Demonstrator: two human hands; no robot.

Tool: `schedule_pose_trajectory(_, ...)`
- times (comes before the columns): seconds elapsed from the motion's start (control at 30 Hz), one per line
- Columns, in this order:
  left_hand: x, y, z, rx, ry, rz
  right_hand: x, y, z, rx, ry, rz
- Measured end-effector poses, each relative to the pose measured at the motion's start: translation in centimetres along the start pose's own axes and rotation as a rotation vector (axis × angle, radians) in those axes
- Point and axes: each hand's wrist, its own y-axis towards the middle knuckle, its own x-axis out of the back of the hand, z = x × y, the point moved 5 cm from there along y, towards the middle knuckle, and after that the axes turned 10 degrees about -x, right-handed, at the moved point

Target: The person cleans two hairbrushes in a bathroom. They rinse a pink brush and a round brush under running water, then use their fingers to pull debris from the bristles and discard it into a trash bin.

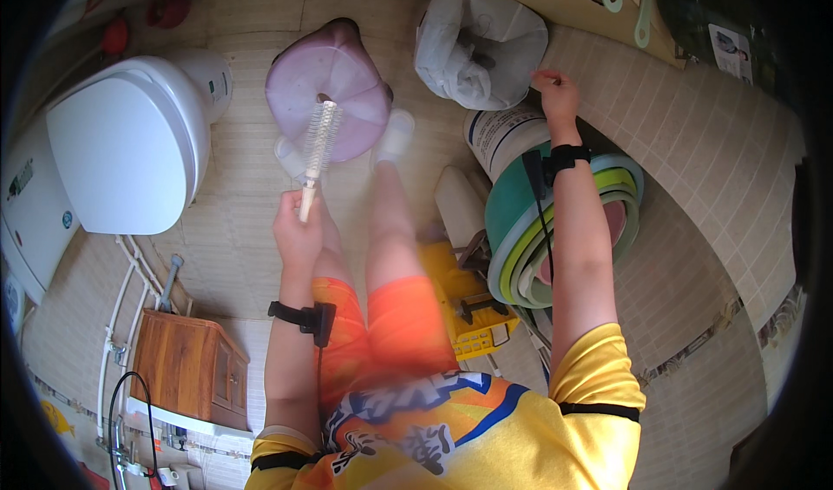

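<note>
My left hand (298, 231) is closed round the pale handle of a round hairbrush (322, 134). The brush stands out ahead of my fist, its bristled barrel overlapping a pink rounded stool-like object (325, 67) on the floor. At the far right, my right hand (558, 98) is beside the rim of a bin (483, 43) lined with a white plastic bag. Its fingers are pinched together, with a small dark spot at the fingertips that is too small to name. Something dark lies inside the bag.
A white bucket (505, 136) and a stack of coloured basins (512, 221) sit under my right forearm. A yellow plastic item (468, 303) lies beside my leg. The white toilet (121, 156) is on the left, with a wooden cabinet (178, 364) nearer me.
</note>
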Motion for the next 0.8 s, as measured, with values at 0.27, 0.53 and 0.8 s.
schedule_pose_trajectory(0.27,0.0,-0.2,0.0,-0.063,-0.02,0.01,0.3,-2.5,1.5,-0.408,0.42,0.132)
schedule_pose_trajectory(0.53,-0.2,-0.5,0.0,-0.064,-0.042,0.022,0.8,-4.0,1.8,-0.418,0.745,0.153)
schedule_pose_trajectory(0.8,0.3,-0.4,-0.5,-0.064,-0.051,0.037,2.7,-5.1,2.8,-0.313,0.806,0.149)
